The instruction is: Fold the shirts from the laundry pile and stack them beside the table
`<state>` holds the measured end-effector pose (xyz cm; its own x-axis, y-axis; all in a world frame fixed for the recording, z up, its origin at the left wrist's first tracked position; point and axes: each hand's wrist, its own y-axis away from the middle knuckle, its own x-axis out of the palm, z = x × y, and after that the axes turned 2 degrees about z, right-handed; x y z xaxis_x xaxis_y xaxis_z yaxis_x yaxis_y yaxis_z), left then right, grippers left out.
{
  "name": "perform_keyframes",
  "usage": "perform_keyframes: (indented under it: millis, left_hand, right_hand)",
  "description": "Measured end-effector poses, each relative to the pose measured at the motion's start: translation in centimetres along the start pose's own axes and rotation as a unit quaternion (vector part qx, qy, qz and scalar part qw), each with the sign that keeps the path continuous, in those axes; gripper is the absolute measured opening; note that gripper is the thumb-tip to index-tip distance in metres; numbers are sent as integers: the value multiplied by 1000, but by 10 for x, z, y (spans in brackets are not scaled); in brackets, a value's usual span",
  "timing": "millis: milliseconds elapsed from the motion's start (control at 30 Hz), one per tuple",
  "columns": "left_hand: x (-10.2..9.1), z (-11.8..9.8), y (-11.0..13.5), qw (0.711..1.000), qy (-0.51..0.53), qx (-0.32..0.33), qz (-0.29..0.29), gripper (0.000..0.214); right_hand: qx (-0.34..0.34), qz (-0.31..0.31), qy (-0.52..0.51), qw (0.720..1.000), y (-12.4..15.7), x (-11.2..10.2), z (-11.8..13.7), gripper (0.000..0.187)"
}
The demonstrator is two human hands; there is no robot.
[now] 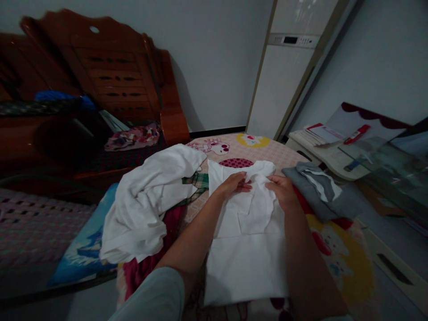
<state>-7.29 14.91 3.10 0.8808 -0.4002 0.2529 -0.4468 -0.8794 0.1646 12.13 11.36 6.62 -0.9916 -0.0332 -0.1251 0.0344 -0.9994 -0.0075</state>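
Observation:
A white shirt (247, 263) lies spread on the table in front of me, its neckline at the far end and part of it folded over the middle. On its upper part, my left hand (236, 185) has thumb and fingers closed on a fold of the fabric. Just to the right, my right hand (282, 189) pinches the same bunched cloth near the shoulder. Left of the shirt sits a crumpled white cloth pile (147, 200), with a green plaid cloth (199, 182) and a dark red cloth (142, 272) partly under it. Folded grey clothing (323, 189) lies to the right.
The table wears a pink patterned cover (284, 154). A wooden bench (113, 71) stands behind on the left, with a blue cushion (87, 249) nearer. A tall white air conditioner (284, 76) is at the back. Papers (324, 133) lie on a side cabinet at right.

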Motion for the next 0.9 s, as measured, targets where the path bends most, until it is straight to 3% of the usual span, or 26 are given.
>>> perform_keyframes:
  millis: [67,167,367,533,633,733,900]
  left_hand:
    - [0,0,0,995,96,2,7,49]
    - [3,1,-1,994,103,42,-5,51]
    - [-2,-1,-6,990,-13,104,-94,32]
    - [-33,-3,0,962,-181,37,-202,23]
    - [-46,-2,4,935,-269,19,-232,20]
    - [-48,-1,5,919,-323,18,-225,13]
    - [-47,-7,7,907,-359,17,-220,21]
  right_hand:
    - [-13,47,42,998,1,5,-1,28]
    - [-50,93,99,990,1,13,-5,26]
    - [-63,117,132,982,-2,22,-18,30]
    - [-33,129,138,982,0,31,-22,34]
    - [-13,102,127,987,1,35,-19,34]
    - [-6,58,122,991,3,33,-9,31]
    - [-68,-101,148,982,5,9,12,32]
